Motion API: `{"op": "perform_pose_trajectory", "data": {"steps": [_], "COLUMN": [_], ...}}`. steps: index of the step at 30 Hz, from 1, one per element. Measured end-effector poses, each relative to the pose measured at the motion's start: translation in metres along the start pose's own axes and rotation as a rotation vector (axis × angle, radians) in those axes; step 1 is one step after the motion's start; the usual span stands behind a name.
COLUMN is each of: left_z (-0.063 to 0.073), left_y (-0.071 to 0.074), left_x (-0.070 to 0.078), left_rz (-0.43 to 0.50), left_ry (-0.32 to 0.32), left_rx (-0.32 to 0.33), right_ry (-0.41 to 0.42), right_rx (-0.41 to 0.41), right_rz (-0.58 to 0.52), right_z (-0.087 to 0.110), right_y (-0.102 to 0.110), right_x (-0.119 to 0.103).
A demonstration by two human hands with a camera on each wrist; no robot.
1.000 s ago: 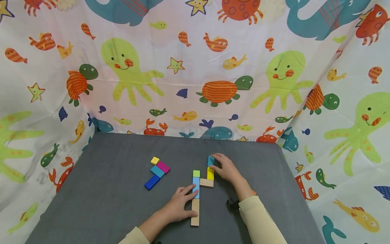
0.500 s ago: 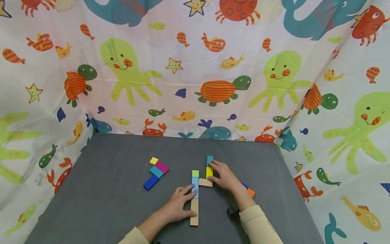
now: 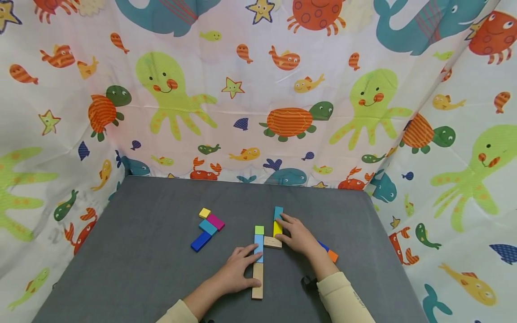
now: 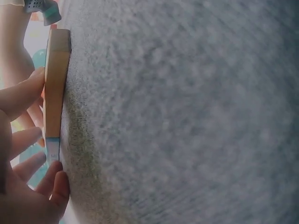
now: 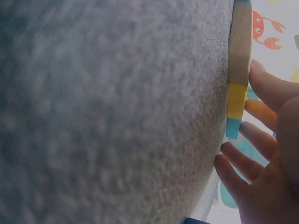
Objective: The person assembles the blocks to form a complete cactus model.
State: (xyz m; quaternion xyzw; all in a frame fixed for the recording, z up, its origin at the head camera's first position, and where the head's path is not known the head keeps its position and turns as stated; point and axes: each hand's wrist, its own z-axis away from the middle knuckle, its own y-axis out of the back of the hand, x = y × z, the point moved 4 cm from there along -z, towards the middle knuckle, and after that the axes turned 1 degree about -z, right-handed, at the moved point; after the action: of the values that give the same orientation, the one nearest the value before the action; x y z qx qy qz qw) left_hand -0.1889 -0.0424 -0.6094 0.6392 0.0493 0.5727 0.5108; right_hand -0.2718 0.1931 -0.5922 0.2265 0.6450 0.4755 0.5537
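My left hand (image 3: 238, 273) rests along a column of blocks in the head view. Its thumb touches the long plain wooden block (image 3: 258, 271) and its fingertips lie on the light blue block (image 3: 259, 239). A small green block (image 3: 259, 229) tops that column. To its right, a short wooden block (image 3: 272, 242) sits crosswise, and a yellow block (image 3: 277, 229) and a teal block (image 3: 278, 212) run upward from it. My right hand (image 3: 300, 236) reaches in from the right: the thumb is at the wooden block's end, the forefinger beside the yellow block (image 5: 237, 100).
Four-coloured blocks lie joined at left: yellow (image 3: 204, 213), magenta (image 3: 216, 222), teal (image 3: 208, 227) and dark blue (image 3: 200, 241). Beside the right forearm lie blue (image 3: 323, 246) and orange (image 3: 332, 255) blocks. A sea-animal curtain surrounds the grey tabletop (image 3: 161, 202).
My right hand has slid down from the teal block's top to beside the yellow and wooden blocks, uncovering the blue and orange blocks near the forearm. The left hand stays put.
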Motion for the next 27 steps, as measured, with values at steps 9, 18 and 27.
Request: {"op": "perform_pose_trajectory", "data": {"steps": [9,18,27], "left_z": [0.003,0.025,0.044], "left_y": [0.03,0.079,0.101], "left_x": [-0.01,-0.048,-0.078], "left_rz": [0.065,0.037,0.009], "left_ry": [-0.024,0.051,0.242], "left_rx": [0.13,0.407,0.411], "right_ry": [-0.007,0.003,-0.012], "right_rx": [-0.004,-0.01,-0.019], "right_rz": [-0.001,-0.008,-0.007], "right_z": [-0.002,-0.003,-0.001], "right_y": [-0.001,-0.001,0.001], "right_x": [0.002,0.003,0.004]}}
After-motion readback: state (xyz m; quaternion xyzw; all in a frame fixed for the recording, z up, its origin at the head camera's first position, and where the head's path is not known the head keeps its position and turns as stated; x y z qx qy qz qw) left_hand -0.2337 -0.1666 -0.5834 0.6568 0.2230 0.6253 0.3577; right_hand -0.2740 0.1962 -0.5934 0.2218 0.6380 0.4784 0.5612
